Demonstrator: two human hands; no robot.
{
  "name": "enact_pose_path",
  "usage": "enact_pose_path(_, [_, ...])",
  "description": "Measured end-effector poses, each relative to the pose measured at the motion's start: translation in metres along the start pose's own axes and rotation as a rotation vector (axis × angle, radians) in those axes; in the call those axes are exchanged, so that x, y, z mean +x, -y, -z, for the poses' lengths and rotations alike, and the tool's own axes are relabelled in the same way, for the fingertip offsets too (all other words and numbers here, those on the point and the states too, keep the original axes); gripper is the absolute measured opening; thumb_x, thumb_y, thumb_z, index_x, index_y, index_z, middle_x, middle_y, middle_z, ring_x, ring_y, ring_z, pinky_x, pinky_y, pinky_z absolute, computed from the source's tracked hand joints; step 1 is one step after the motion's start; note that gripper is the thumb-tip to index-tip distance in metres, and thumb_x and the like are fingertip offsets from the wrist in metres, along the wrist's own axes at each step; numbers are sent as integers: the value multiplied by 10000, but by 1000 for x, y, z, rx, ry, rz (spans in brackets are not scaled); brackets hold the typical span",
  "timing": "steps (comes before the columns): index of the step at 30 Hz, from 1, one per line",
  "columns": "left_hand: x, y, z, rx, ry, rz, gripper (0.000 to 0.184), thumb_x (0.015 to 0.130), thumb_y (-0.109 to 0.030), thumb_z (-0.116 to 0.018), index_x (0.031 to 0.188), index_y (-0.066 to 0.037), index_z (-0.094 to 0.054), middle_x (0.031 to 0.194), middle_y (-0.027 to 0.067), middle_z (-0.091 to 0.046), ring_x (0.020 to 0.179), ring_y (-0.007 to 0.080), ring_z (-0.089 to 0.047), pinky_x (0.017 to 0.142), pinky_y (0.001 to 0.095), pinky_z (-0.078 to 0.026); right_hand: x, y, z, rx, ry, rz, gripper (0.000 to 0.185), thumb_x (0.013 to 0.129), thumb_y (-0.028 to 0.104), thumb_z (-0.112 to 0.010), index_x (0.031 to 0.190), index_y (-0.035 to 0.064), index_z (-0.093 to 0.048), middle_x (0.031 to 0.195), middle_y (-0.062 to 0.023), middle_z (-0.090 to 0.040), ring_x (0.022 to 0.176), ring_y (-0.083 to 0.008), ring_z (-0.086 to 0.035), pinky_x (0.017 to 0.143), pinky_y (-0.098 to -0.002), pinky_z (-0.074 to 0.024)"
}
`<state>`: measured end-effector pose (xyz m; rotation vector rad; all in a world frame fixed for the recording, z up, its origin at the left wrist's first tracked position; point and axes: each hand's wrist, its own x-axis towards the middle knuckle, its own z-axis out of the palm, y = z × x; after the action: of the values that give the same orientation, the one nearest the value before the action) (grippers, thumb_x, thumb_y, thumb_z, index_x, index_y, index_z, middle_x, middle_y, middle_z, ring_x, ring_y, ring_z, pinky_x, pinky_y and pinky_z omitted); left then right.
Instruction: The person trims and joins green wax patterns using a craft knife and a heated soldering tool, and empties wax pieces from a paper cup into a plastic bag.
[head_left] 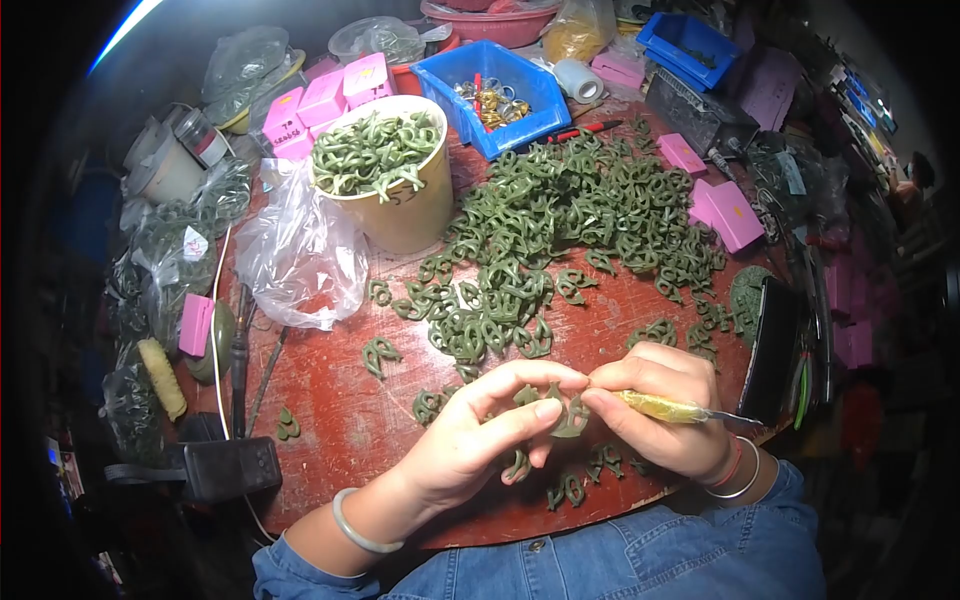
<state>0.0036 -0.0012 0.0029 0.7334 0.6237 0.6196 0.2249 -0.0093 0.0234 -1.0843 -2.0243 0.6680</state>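
My left hand (pixel 465 440) is closed in a pinch on a small green looped piece (pixel 571 420). A few more such pieces are tucked among its fingers, partly hidden. My right hand (pixel 665 395) grips a thin tool with a yellow wrapped handle (pixel 660 406); its slim metal end points right, while its other end is hidden in the fingers by the left fingertips. Loose green pieces (pixel 572 488) lie on the table just below the hands. Beyond them spreads a large pile of the same looped pieces (pixel 560 210).
A cream bucket (pixel 405 222) heaped with green pieces stands behind a clear plastic bag (pixel 305 245) on the red table (pixel 330 440). At the back sits a blue bin (pixel 440 75) of metal items. Pink boxes (pixel 735 215) and a black device (pixel 232 468) flank the work area.
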Motion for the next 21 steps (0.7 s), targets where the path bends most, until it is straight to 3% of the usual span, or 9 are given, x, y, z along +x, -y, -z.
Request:
enact_pose_path(7, [1,-1,-4,88,-123,48,308,1009,-257,-598,1270,-94,-581,928,-2,-613,707,42,-566,510,182,-430,-2,-2,1,48,21,-51,32,827,41,-712,850,20,-708,731,-87,-660,621,-224,-603,565,-340,-469])
enact_pose_path(21, [3,6,2,-39,-35,45,304,1059,-268,-476,1239,-44,-575,868,40,-631,645,62,-566,495,189,-441,-2,-3,2,77,25,-44,41,825,10,-701,865,12,-702,746,-79,-665,621,-219,-588,561,-337,-459])
